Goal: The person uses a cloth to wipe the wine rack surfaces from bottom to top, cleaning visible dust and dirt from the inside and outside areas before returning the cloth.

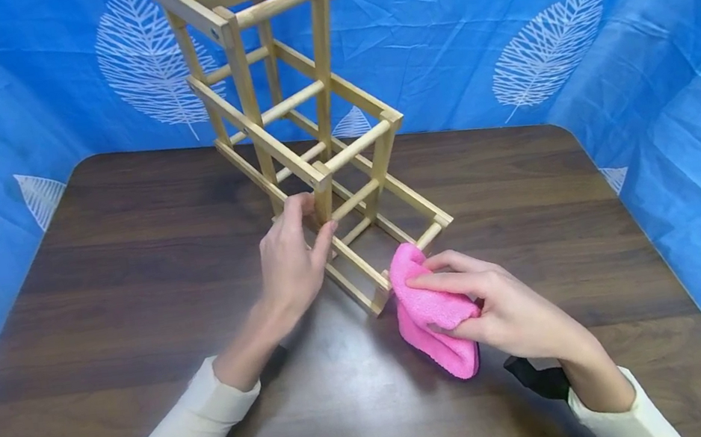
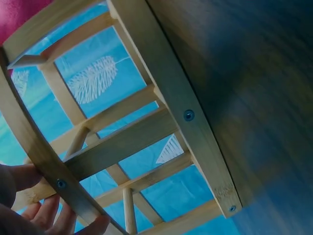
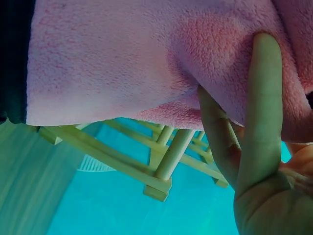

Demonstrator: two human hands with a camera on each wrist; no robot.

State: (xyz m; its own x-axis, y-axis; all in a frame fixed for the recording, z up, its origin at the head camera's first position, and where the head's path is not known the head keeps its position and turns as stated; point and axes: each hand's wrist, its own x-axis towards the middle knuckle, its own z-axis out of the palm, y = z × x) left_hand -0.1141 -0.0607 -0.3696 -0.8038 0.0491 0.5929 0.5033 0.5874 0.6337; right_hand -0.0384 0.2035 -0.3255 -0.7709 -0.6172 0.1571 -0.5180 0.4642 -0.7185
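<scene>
A stepped wooden rack point(image 1: 263, 137) with round dowels and flat rails stands on the table. My left hand point(image 1: 293, 257) grips an upright and rail at its lower middle; in the left wrist view the fingers point(image 2: 46, 213) curl around the wood from below. At the rack's low front end, my right hand point(image 1: 505, 297) pinches a folded pink cloth point(image 1: 421, 306) between thumb and fingers. The cloth covers the front corner of the lowest rail. In the right wrist view the pink cloth point(image 3: 112, 58) hides much of the rack point(image 3: 112, 156).
The dark wood-grain table point(image 1: 101, 324) has rounded far corners. A blue curtain point(image 1: 430, 25) printed with white leaves hangs behind and at both sides. The rack's tall end rises toward the curtain at the back.
</scene>
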